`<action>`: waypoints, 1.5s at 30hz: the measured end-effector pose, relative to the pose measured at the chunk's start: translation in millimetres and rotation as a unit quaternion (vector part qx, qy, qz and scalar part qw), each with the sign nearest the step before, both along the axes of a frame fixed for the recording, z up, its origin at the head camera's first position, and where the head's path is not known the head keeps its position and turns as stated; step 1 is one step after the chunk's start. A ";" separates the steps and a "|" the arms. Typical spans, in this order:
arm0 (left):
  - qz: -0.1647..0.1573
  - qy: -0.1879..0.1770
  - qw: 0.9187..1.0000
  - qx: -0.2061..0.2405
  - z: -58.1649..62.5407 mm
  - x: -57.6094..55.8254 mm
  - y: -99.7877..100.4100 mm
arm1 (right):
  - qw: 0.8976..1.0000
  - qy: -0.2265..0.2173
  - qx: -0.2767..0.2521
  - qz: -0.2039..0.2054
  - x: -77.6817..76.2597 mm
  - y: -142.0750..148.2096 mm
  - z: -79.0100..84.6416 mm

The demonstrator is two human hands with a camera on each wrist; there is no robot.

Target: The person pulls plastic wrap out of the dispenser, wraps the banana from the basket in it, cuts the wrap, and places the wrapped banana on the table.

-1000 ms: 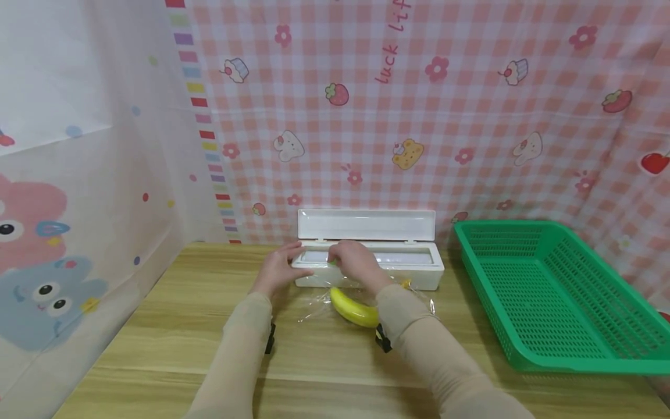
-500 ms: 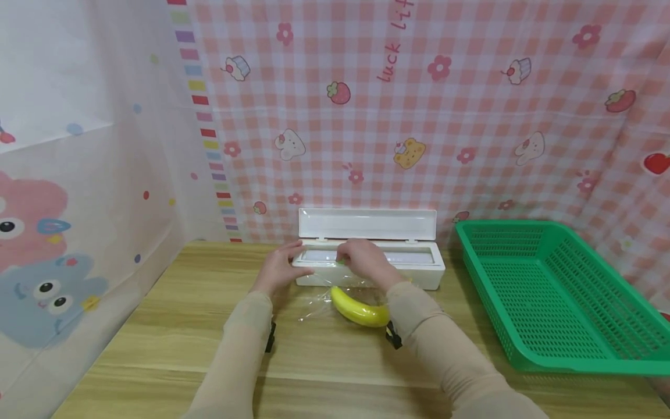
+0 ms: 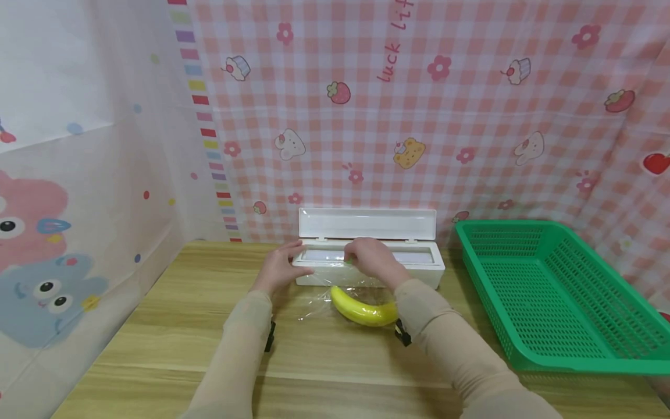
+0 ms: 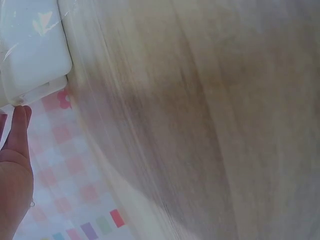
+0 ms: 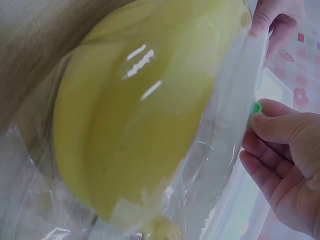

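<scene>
1. Pinching a green tab (image 5: 255, 111) between thumb and forefinger, my right hand (image 3: 373, 259) hovers at the near edge of the white box (image 3: 321, 281), around its middle. My other fingers on that hand are loosely curled.

2. My left hand (image 3: 277, 269) holds the box by its left end, thumb parted from the fingers: thumb on the near side, fingertips toward the far side.

3. A yellow banana (image 3: 358, 308) lies on the wooden table (image 3: 314, 361), just to the near side of the box, its right end hidden behind my right sleeve (image 3: 442, 340) in the head view.

4. Clear film (image 3: 314, 305) covers the banana and stretches to the box; I cannot tell where it ends on the right.

5. Open on the far side stands the box's lid (image 3: 366, 223).

6. Right of the box, apart from it, sits a green basket (image 3: 489, 294); a pink checked cloth (image 3: 335, 128) hangs beyond.
</scene>
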State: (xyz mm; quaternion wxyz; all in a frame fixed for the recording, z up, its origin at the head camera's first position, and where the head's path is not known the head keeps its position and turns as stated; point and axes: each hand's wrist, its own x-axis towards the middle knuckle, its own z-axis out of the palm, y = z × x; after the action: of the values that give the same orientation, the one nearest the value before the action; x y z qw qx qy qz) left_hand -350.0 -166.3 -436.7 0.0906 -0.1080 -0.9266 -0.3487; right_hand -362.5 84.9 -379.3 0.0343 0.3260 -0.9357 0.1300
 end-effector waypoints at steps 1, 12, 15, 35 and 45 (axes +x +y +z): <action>-0.001 0.001 1.000 -0.002 0.0 -0.1 -0.1 | 1.000 0.000 0.001 0.000 -0.3 1.0 0.4; -0.005 0.003 1.000 0.005 0.5 0.0 -2.0 | 1.000 -0.014 0.010 0.011 -4.1 13.7 3.1; -0.006 0.003 1.000 0.002 0.5 0.0 -2.2 | 1.000 -0.012 0.008 0.017 -5.2 17.0 1.9; -0.004 -0.015 1.000 0.013 0.6 -1.1 -1.7 | 0.999 0.006 0.010 0.033 -4.8 28.6 3.6; -0.002 -0.022 1.000 0.013 1.1 0.0 -1.7 | 0.999 0.022 0.009 0.041 -3.8 32.4 3.4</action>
State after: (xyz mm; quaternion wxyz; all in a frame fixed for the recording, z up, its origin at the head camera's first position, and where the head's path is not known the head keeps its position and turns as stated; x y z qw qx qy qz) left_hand -350.0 -168.0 -435.6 0.0713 -0.1011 -0.9235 -0.3632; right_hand -366.3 117.3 -375.9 0.0468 0.3674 -0.9216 0.1158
